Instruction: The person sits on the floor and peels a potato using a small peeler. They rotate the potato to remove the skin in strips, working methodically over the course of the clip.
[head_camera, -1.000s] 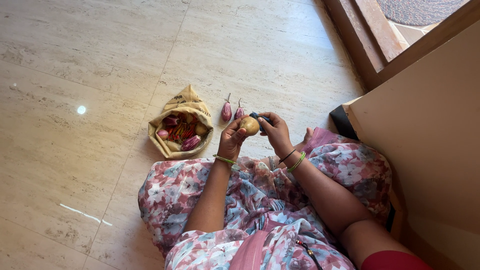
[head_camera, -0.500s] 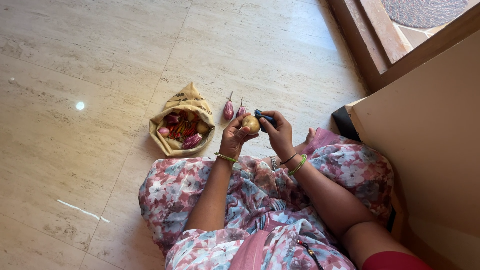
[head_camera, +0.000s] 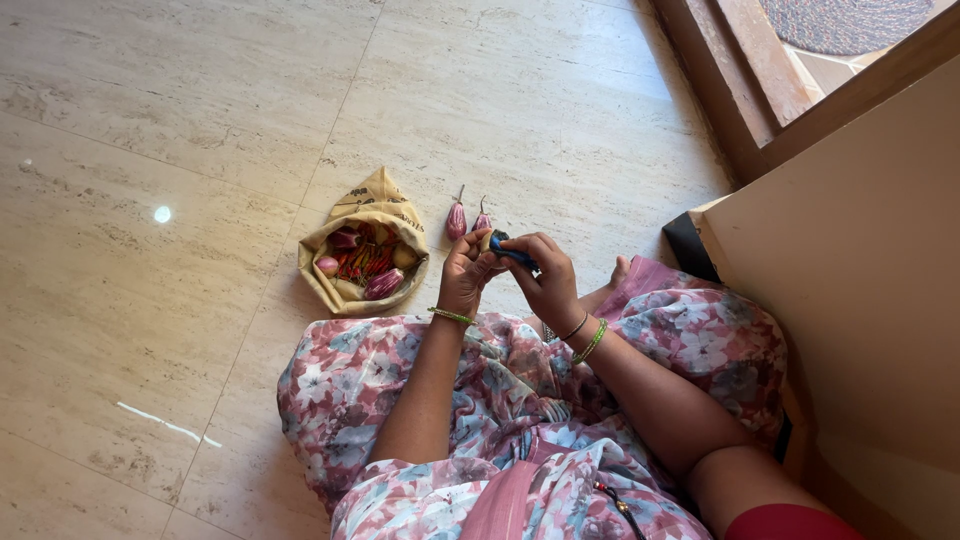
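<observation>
Right now my left hand (head_camera: 463, 275) cups the potato (head_camera: 487, 241) in closed fingers, steadying it above my lap, while my right hand (head_camera: 545, 275) pinches the blue-handled peeler (head_camera: 508, 250) against it. Two small brinjals (head_camera: 467, 219) lie beside the paper bag (head_camera: 362, 256).

Two small purple aubergines (head_camera: 468, 219) on floor (head_camera: 180, 150); one paper bag (head_camera: 364, 252) of vegetables; one blue-handled peeler (head_camera: 512, 250); two hands.
</observation>
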